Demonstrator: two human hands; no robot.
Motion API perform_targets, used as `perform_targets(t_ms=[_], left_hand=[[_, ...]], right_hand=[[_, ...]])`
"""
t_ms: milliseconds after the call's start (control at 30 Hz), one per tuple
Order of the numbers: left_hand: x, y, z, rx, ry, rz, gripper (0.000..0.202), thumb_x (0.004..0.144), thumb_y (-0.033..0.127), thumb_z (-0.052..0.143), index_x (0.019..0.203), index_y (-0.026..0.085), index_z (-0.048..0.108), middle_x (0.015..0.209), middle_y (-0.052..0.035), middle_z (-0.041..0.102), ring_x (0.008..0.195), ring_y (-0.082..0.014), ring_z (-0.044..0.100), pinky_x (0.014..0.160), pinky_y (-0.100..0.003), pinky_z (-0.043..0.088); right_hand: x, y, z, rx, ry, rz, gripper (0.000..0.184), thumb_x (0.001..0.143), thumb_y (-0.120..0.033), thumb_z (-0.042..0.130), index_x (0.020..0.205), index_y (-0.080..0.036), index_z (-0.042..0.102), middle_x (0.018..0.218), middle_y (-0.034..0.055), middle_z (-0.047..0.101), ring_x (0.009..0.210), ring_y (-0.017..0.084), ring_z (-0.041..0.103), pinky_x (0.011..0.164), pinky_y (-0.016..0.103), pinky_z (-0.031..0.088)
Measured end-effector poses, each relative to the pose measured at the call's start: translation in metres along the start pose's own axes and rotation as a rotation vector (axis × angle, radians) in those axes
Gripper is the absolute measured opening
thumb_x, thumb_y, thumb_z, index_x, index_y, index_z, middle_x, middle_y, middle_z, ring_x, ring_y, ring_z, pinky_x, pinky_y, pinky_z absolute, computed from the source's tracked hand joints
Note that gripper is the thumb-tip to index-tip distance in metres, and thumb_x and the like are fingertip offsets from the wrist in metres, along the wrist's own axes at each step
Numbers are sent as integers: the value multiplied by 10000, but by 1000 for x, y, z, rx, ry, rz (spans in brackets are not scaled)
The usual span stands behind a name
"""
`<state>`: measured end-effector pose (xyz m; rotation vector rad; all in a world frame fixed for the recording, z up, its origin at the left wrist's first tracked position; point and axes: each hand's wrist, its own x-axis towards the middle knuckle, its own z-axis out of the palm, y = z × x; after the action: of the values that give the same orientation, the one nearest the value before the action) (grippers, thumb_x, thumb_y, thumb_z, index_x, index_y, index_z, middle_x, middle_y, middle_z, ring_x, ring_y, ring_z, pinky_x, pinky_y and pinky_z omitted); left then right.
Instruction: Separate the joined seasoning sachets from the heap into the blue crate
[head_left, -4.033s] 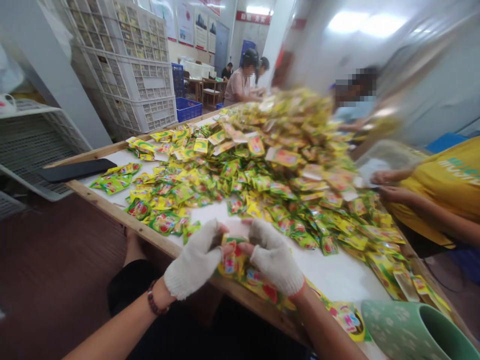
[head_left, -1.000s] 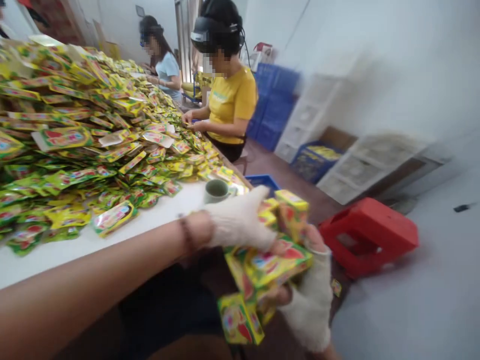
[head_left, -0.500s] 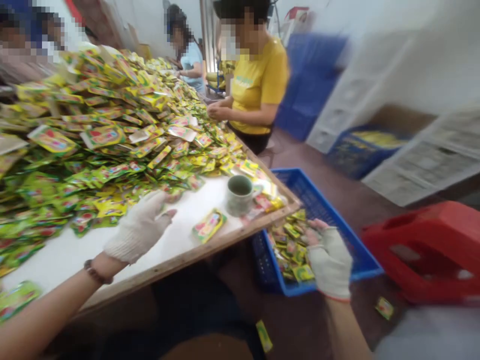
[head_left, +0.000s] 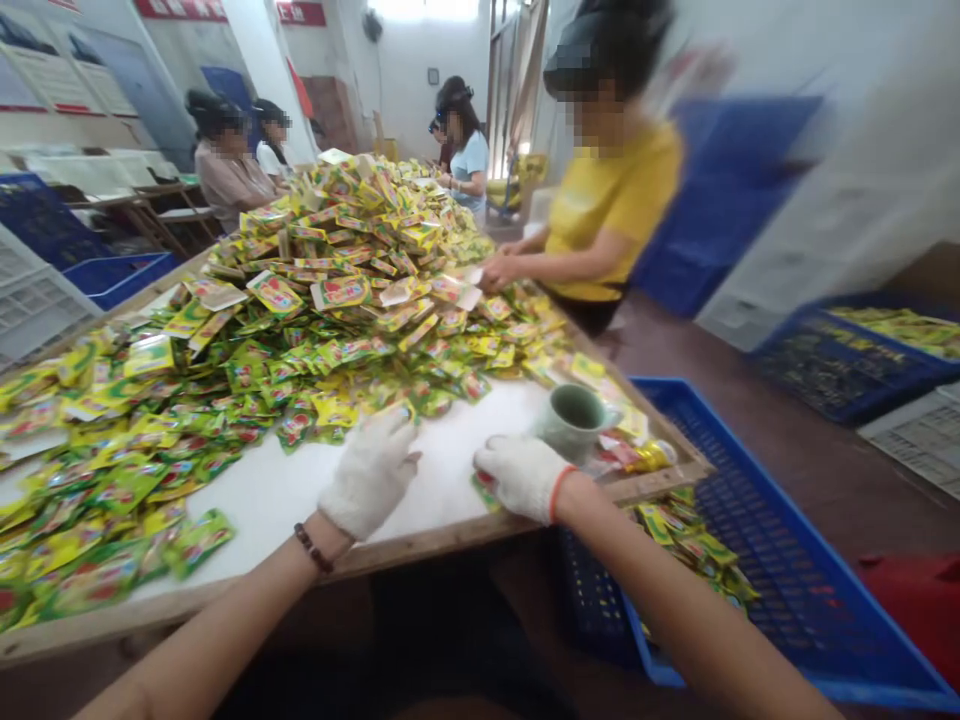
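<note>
The white-gloved left hand point(head_left: 373, 472) lies released beside heaped shiny yellow-green packets point(head_left: 330, 352); the white-gloved right hand point(head_left: 519, 478) partly covers a flat green-red packet point(head_left: 484, 489) (whether grasped, one cannot tell).

The table point(head_left: 255, 510) stretches before you, a heap of boxes and packets point(head_left: 337, 290) covering its left and far parts. Your left hand point(head_left: 373, 472) is at the heap's near side; your right hand point(head_left: 523, 478) rests over a packet point(head_left: 484, 492), left of the mug point(head_left: 570, 435). Low on your right, a plastic crate point(head_left: 757, 500) holds packets; beyond the mug, a co-worker point(head_left: 611, 215) is on the table's right.
</note>
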<state>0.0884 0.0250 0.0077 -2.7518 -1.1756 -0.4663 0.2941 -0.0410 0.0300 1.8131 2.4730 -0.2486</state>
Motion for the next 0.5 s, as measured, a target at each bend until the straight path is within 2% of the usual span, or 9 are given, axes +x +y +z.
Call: perform_targets(t_ms=[67, 133, 200, 267, 367, 467, 500], left_hand=[[-1, -11, 5, 72, 50, -78, 323, 810, 206, 543, 1126, 154, 586, 1202, -152, 586, 1124, -294, 535, 947, -410, 434], [3, -23, 10, 114, 20, -160, 432, 789, 266, 587, 1204, 152, 540, 1244, -158, 567, 1158, -315, 512, 970, -429, 416], [9, -34, 13, 100, -65, -237, 475, 777, 336, 607, 1209, 154, 529, 1187, -149, 605, 1114, -315, 544, 944, -427, 433], [13, -38, 13, 48, -99, -261, 488, 786, 382, 591, 1204, 141, 520, 1097, -139, 645, 1027, -295, 592, 893, -399, 464], [11, -27, 4, -12, -5, -123, 553, 790, 399, 574, 1261, 131, 465, 1062, -135, 652, 1000, -296, 603, 878, -400, 480], [1, -4, -6, -45, 37, 22, 648, 828, 394, 504, 1396, 142, 321, 1072, -134, 639, 1010, -338, 594, 901, -493, 475], [-2, 4, -7, -98, 56, 58, 683, 840, 414, 484, 1440, 177, 258, 1107, -123, 630, 1054, -352, 577, 936, -521, 459]], right_hand=[[1, 0, 1, -14, -41, 28, 240, 857, -317, 513, 990, -180, 658, 970, 131, 672, 886, 272, 644, 745, 365, 456], [1, 0, 2, 3, -61, 54, 283, 793, -389, 602, 966, -175, 667, 961, 128, 672, 873, 276, 646, 703, 338, 451], [3, 1, 3, 30, -78, 90, 328, 732, -428, 670, 922, -161, 674, 966, 130, 659, 850, 272, 641, 663, 316, 439], [3, 3, 1, 85, -48, 121, 304, 711, -411, 699, 865, -151, 666, 945, 113, 644, 811, 241, 624, 644, 296, 422], [-4, 5, -7, 332, 117, 121, 253, 716, -364, 712, 820, -160, 605, 840, 39, 603, 740, 165, 552, 631, 259, 398], [-16, 2, -10, 741, 415, 96, 259, 770, -384, 669, 852, -184, 525, 800, -16, 536, 729, 126, 480, 654, 237, 401], [-21, 1, -8, 863, 460, 84, 266, 768, -385, 673, 838, -192, 504, 787, -27, 516, 730, 121, 468, 657, 233, 403]])
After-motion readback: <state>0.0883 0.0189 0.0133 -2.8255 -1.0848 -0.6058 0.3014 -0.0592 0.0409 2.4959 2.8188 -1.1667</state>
